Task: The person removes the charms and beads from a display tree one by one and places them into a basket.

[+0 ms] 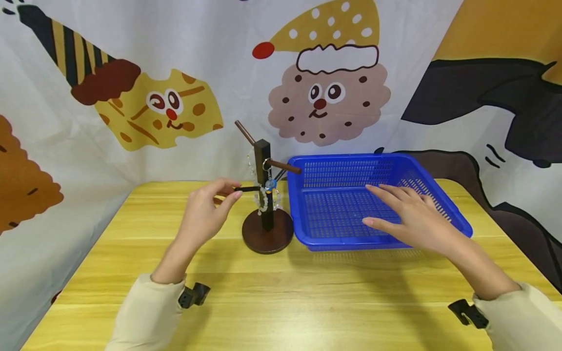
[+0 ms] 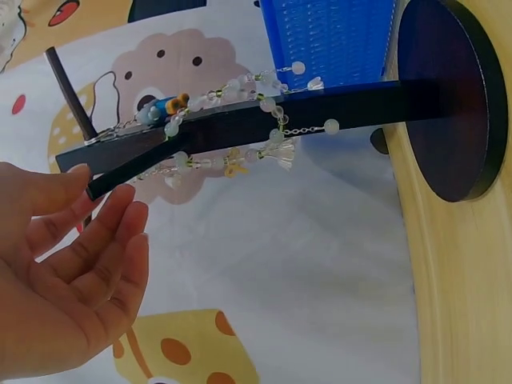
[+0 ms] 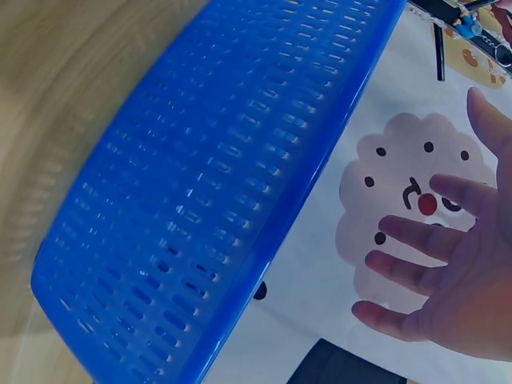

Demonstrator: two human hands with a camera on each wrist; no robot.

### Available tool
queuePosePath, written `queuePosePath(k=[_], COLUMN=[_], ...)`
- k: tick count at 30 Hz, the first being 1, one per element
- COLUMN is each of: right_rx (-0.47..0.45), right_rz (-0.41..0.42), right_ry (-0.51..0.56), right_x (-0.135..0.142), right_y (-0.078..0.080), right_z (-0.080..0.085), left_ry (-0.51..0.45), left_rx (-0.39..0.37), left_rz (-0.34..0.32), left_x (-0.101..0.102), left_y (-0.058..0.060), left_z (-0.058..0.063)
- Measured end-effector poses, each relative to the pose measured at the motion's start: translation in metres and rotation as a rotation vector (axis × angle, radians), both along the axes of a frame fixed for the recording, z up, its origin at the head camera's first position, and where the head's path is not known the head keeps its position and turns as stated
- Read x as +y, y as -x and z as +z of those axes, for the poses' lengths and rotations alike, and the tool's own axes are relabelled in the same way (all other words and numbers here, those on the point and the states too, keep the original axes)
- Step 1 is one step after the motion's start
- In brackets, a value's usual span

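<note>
Though partly covered, the peg tip (image 2: 100, 186) seems between left fingers (image 2: 106, 222).

Cartoon-print cloth (image 1: 239, 78), yellow wood-grain table (image 1: 307, 302)

Head view high, forward and down; wrist views close, sideways-tilted; jewellery stand (image 1: 267, 220) common to all three.

No readable text, labels, brands, numbers or signs anywhere.
</note>
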State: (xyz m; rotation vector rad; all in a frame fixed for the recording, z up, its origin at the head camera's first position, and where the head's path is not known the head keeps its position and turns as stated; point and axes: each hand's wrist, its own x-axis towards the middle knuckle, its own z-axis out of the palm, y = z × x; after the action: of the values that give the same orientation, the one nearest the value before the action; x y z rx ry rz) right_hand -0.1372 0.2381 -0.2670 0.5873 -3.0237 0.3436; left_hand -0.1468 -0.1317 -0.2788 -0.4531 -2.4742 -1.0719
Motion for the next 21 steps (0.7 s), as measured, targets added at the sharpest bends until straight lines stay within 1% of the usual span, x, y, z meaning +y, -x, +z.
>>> queuePosePath(k=[4,9,15,21], right_rx=[-0.013,-0.021,-0.071,-0.123], right_rz=[0.021,0.102,0.221,0.280], right_ry=[0.044,0.119,0.199,0.238], right_x=[-0.005,-0.014,-0.029,-0.048], right_y=[0.002,0.007,0.017,0.028], right_z=[0.002,0.006,0.014,0.023], left_ry=[-0.014,-0.027,-0.034,-0.074], left_rx=[0.016,0.035,0.019,0.005], left_rz=[0.008,0.017,0.026,0.031], left_x=[0.001,0.003,0.004,0.005], left_y=[0.000,0.001,0.002,0.002], left_z=[0.000,0.000,0.000,0.000])
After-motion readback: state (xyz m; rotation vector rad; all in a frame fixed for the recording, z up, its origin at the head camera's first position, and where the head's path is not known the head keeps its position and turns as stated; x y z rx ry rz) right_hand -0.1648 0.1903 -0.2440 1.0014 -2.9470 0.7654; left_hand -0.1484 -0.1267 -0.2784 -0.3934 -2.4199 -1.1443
